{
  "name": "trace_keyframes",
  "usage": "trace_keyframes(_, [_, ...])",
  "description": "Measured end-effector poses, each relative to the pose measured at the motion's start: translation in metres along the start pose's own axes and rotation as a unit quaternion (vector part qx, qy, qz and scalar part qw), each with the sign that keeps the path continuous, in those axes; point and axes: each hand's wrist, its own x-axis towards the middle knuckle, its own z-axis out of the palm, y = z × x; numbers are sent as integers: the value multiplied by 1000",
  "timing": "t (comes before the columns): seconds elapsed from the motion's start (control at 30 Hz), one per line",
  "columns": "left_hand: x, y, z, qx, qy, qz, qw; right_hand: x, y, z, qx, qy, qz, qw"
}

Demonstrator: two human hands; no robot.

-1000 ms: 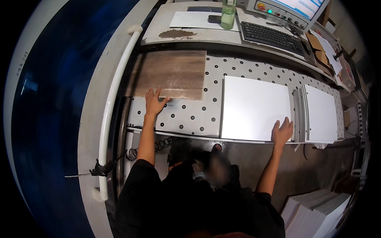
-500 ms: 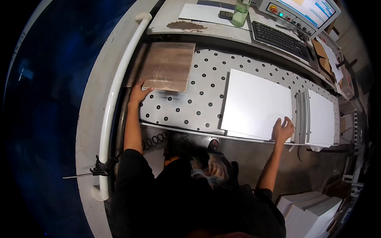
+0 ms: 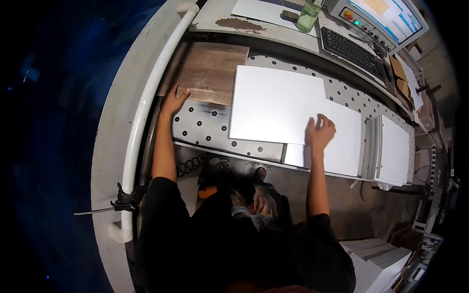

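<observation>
My right hand (image 3: 321, 133) pinches the near right edge of a white panel (image 3: 276, 105), its thumb and fingers curled at the border. That panel lies partly over another white panel (image 3: 343, 141) on the dotted table. At the left, my left hand (image 3: 174, 101) rests at the near left corner of a brown wooden board (image 3: 212, 68), thumb and fingers apart. The white panel's far left edge reaches the board's right side. Whether the two touch or overlap there, I cannot tell.
The grey table (image 3: 195, 122) has black round studs. A white panel stack (image 3: 393, 149) stands at its right end. Along the left runs a white rail (image 3: 141, 107). Behind are a green bottle (image 3: 309, 17), a keyboard (image 3: 352, 51) and a control screen (image 3: 386, 17). More panels (image 3: 383, 266) sit lower right.
My right hand has moved left, sliding the upper white panel toward the brown board and uncovering the panel beneath. My left hand stays by the board. The whole view has shifted slightly.
</observation>
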Motion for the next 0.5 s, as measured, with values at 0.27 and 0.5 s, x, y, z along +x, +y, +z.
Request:
trace_keyframes(0.27, [6,-12,-37,-24,27,-21,999,-17,-137,44,318,-246,-14,915])
trace_keyframes(0.5, [-101,26,43,91,211,-164,959,-103,-133,76,140,-180,-232,946])
